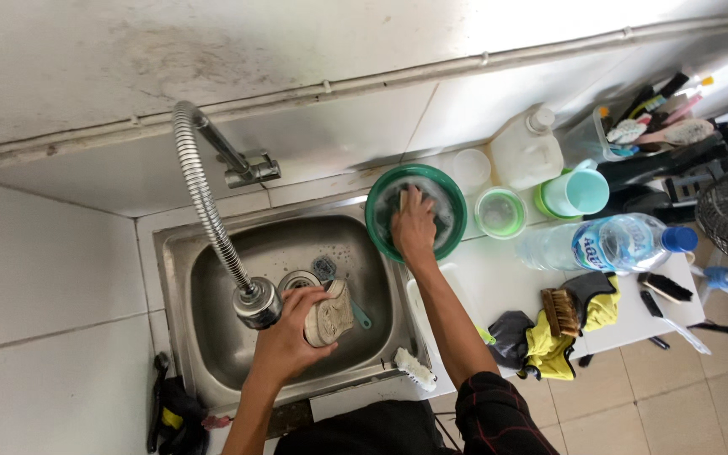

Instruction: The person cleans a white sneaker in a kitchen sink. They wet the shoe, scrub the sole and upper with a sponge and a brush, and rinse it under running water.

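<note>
Your left hand (292,324) gripped a worn beige shoe (330,314) over the steel sink (212,354) while your right hand (413,226), closed on something I could not make out, pressed into the green plastic basin (381,194); leaning harder risked tipping it off the bench (499,278).

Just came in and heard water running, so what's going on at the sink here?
A person stands at a steel sink. Their left hand holds a dirty whitish shoe over the basin, beside the flexible metal faucet. Their right hand reaches into a green bowl of soapy water on the white counter, apparently holding something in it. A water bottle and a scrub brush lie nearby.
</note>
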